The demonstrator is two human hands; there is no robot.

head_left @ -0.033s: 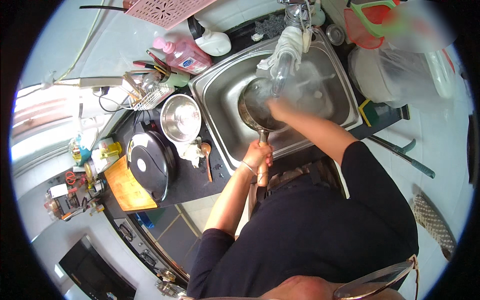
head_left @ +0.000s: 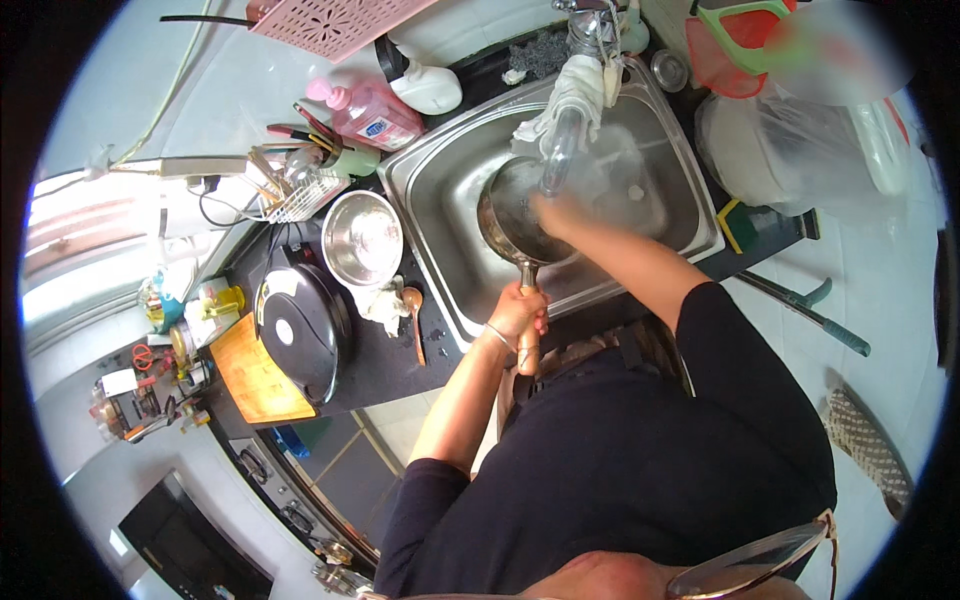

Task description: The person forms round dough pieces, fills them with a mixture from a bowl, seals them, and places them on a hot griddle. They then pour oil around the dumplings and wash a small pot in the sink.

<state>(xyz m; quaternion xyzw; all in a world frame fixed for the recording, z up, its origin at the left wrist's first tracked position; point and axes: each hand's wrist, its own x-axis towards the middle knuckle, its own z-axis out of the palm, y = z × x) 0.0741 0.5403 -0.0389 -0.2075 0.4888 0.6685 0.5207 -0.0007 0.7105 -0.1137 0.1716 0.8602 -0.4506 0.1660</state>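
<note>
My left hand (head_left: 517, 312) is wrapped round the wooden handle of a pan (head_left: 497, 226), which is held in the near left part of the steel sink (head_left: 455, 270). Over the pan's inside is my right hand (head_left: 560, 218), smeared by motion. Its fingers are hidden, and whether it holds anything does not show. Just above that hand ends the tap's clear spout (head_left: 562, 150), with a white cloth (head_left: 575, 90) wrapped round its upper part. A whitish blur, like spray or steam, hangs over the sink right of the spout.
Left of the sink stand a steel bowl (head_left: 362, 238), a wooden spoon (head_left: 416, 330), a black round appliance (head_left: 300, 335) and a cutting board (head_left: 255, 375). Behind are a pink soap bottle (head_left: 375, 118) and a white bottle (head_left: 430, 88). A sponge (head_left: 738, 228) lies at the right.
</note>
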